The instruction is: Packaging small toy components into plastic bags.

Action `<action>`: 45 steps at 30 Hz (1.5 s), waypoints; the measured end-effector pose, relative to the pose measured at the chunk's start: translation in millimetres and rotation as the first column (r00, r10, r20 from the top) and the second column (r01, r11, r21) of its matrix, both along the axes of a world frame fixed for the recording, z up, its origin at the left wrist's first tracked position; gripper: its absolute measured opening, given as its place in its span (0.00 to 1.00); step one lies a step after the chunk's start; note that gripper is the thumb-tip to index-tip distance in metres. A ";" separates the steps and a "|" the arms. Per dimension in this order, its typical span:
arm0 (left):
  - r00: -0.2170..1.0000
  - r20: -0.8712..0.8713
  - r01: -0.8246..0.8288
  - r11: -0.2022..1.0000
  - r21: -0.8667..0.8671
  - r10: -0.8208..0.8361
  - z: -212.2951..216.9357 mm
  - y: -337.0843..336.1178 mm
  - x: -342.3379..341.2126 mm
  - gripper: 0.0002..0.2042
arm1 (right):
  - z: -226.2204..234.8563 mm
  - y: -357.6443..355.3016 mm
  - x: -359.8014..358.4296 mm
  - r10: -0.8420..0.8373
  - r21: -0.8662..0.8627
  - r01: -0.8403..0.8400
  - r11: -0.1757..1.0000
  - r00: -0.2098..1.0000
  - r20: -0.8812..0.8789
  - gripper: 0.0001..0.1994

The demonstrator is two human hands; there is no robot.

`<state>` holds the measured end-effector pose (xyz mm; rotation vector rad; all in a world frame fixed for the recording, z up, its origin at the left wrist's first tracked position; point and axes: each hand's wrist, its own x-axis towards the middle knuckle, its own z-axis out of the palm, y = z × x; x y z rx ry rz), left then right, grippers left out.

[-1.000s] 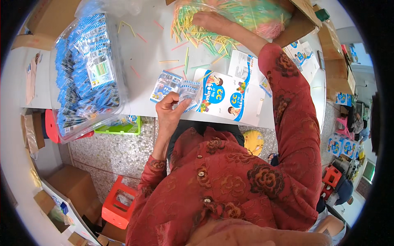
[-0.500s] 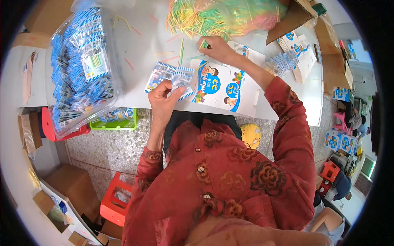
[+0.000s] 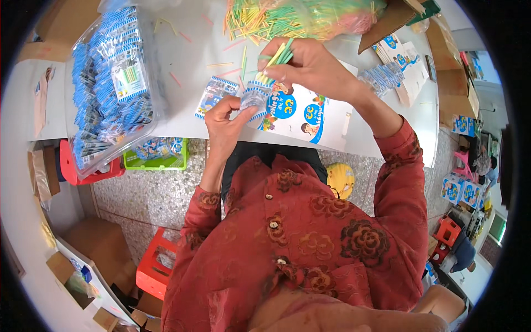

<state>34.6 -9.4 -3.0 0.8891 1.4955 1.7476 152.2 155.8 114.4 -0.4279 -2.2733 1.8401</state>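
Observation:
Between the thumb and fingers of my left hand [image 3: 223,126] is a small clear packet [image 3: 255,97] with a blue striped edge. My right hand [image 3: 318,69] pinches a small bunch of green and yellow thin sticks [image 3: 281,58], tilted down at the packet's upper end. Whether the tips have entered the packet, I cannot tell. Another blue-and-white packet [image 3: 214,95] lies flat beside my left hand. Under both hands rests a printed white card sheet [image 3: 307,116]. Just beyond my right hand is a big pile of coloured sticks [image 3: 260,22], partly in a clear bag.
A clear plastic tub [image 3: 152,119] full of blue packets stands at the left. Loose sticks [image 3: 176,80] lie scattered on the white table [image 3: 182,110]. On the right are a stack of clear striped packets [image 3: 381,81] and an open cardboard box [image 3: 390,25]. Below sits a green basket [image 3: 160,163].
My right hand has come back from the stick pile toward my left hand, bringing a bunch of sticks. The left hand has shifted slightly right with the packet.

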 end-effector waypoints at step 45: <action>0.969 0.054 -0.242 0.970 -0.009 0.243 -6.4 -43.2 -28.3 0.06 | -114.4 32.4 -100.3 0.077 0.840 -0.310 0.445 0.948 0.309 0.27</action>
